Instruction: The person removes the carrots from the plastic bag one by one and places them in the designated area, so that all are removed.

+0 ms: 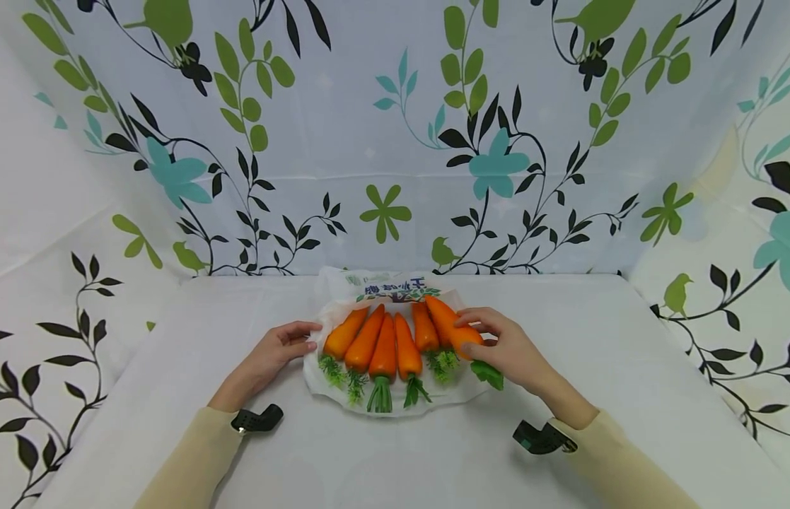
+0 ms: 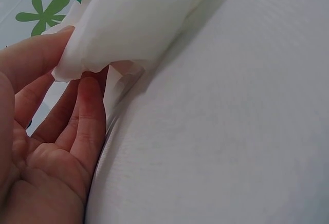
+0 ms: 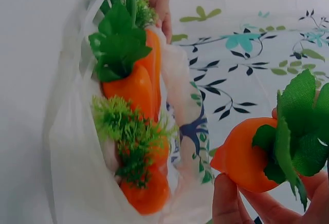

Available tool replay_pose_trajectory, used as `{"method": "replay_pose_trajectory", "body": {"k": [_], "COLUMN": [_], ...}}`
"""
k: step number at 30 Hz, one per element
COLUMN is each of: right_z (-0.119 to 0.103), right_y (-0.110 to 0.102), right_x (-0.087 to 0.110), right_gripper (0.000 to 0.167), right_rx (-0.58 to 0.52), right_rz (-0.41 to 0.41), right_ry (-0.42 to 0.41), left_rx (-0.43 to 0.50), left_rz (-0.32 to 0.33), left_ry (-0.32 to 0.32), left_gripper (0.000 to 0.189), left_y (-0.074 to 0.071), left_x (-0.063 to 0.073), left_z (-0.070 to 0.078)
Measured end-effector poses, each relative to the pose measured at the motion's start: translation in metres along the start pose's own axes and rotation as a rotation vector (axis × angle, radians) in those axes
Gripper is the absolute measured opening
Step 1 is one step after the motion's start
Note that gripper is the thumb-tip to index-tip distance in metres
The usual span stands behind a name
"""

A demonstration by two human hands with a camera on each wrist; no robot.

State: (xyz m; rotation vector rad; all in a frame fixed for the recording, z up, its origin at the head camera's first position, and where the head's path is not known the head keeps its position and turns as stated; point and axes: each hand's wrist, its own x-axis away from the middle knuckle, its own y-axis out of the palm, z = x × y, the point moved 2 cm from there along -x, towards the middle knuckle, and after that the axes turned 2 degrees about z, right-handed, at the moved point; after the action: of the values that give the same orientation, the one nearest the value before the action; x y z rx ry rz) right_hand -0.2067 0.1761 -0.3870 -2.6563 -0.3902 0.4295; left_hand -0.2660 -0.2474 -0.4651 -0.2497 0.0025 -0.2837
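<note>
Several orange carrots with green tops lie fanned out on a white plastic bag, narrow tips away from me. At the bag's left side, my left hand pinches its edge; the left wrist view shows the white plastic between thumb and fingers. My right hand grips the rightmost carrot, which has broad flat leaves. In the right wrist view this carrot is held by the fingers, apart from the others and partly covered by its leaves.
The bag's printed part, with dark blue lettering and green leaves, lies at the far side. A white cloth covers the table. Behind it hangs a patterned curtain with leaves and birds. Each wrist wears a small black device.
</note>
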Motion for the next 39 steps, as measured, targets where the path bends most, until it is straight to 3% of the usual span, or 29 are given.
{"method": "replay_pose_trajectory", "body": {"k": [13, 20, 33, 39], "right_z": [0.011, 0.022, 0.055, 0.067], "right_y": [-0.027, -0.041, -0.054, -0.056], "right_x": [0.008, 0.01, 0.01, 0.01], "right_gripper": [0.03, 0.035, 0.037, 0.037], "right_rx": [0.008, 0.018, 0.092, 0.177], "right_rz": [0.077, 0.101, 0.14, 0.143], "right_ry": [0.062, 0.139, 0.222, 0.253], "left_rx": [-0.004, 0.013, 0.029, 0.031], "left_rz": [0.009, 0.016, 0.017, 0.011], "left_ry": [0.005, -0.001, 0.003, 0.003], "left_gripper": [0.048, 0.048, 0.047, 0.048], "left_y": [0.001, 0.002, 0.001, 0.001], "left_x": [0.001, 0.001, 0.002, 0.002], "left_z": [-0.003, -0.002, 0.0, 0.0]}}
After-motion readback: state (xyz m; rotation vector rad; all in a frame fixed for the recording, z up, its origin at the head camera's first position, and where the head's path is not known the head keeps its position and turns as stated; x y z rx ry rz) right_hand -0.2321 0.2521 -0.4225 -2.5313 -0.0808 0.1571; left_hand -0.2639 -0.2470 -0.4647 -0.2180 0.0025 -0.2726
